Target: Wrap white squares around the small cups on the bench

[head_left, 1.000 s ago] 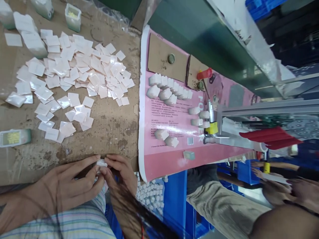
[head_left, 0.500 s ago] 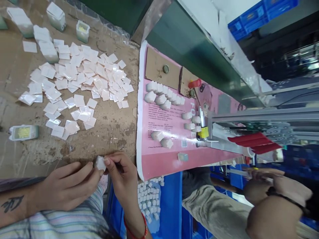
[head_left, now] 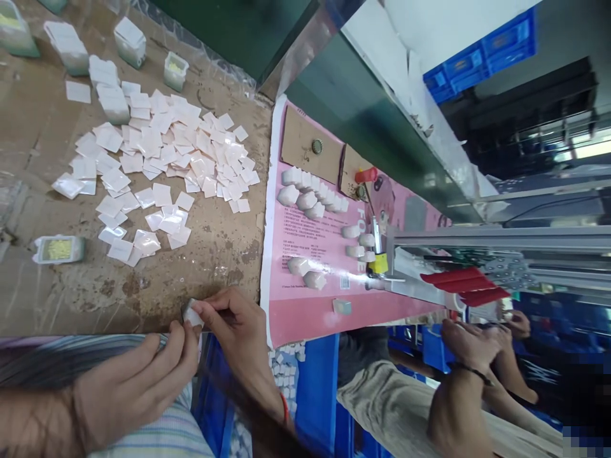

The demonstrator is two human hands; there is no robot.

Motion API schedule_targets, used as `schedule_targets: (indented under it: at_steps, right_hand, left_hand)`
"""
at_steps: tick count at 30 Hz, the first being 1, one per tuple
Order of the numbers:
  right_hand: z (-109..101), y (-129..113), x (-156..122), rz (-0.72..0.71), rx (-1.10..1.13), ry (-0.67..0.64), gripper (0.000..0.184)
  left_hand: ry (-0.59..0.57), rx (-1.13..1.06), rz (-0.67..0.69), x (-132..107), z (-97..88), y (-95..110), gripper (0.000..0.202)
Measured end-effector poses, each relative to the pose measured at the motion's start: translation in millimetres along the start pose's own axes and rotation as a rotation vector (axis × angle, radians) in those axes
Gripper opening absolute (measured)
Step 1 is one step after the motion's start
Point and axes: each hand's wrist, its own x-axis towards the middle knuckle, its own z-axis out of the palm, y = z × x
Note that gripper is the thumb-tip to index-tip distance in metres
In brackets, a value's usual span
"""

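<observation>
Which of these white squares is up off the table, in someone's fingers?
The white square pinched in the person's fingers at the table edge; the others in the pile lie loose on the table.

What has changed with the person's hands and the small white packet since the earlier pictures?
The small white packet is now pinched at the fingertips of the right hand, while the left hand has drawn slightly back beside it. The head view has shifted. The pile of white packets on the table looks unchanged.
</observation>
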Motion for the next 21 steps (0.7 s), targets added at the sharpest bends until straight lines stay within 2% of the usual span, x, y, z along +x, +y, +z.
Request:
schedule_targets:
  at_steps: [3,8,14,17,21]
  right_hand:
    - [2,0,7,-0.049,-0.032,-0.02,0.04]
    - [7,-2,14,-0.097,-0.054,-0.019,0.052]
    - [0,-3,12,-0.112,-0.022,-0.107,0.028]
    - [-2,-7,13,-0.092,-0.018,-0.149,0.027]
    - [2,-10,13,-0.022,-0.068,-0.105,0.035]
  left_hand:
    - [-0.046,0.011,-0.018,1,-5.5,5,0.037]
    - [-0.007,0.072,-0.04,7,-2.6,13,0.039]
    - [0.026,-0.017,-0.106,9,-0.5,16,0.034]
    - [0.017,-0.004,-0.111,10,-4.2,16,0.033]
    - [-0.001,0.026,-0.115,8,-5.4,19,0.045]
